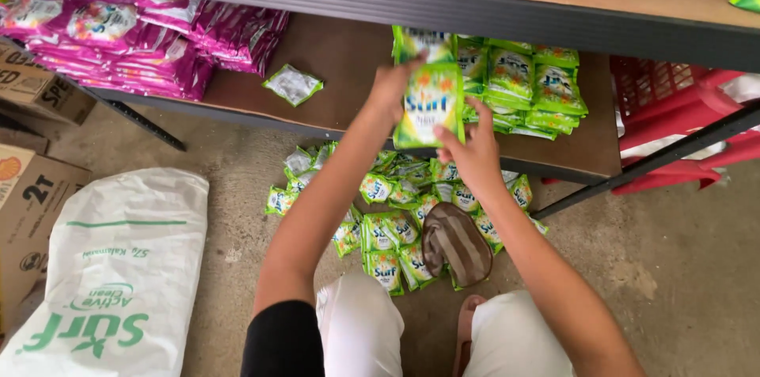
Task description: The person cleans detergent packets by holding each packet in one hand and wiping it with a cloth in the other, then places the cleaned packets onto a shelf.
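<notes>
Both your hands are clamped on one green packet, its long axis upright, left hand at its far left edge, right hand at its near right corner, just left of the stacked packets on the shelf.

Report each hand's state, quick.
Left hand: closed on the green sachet stack, gripping its left edge.
Right hand: closed on the same stack's lower right corner.

Both arms are stretched forward and upward. The left hand is raised higher, with fingers curled closed. The right hand is held just below, fingers pinched together.
</notes>
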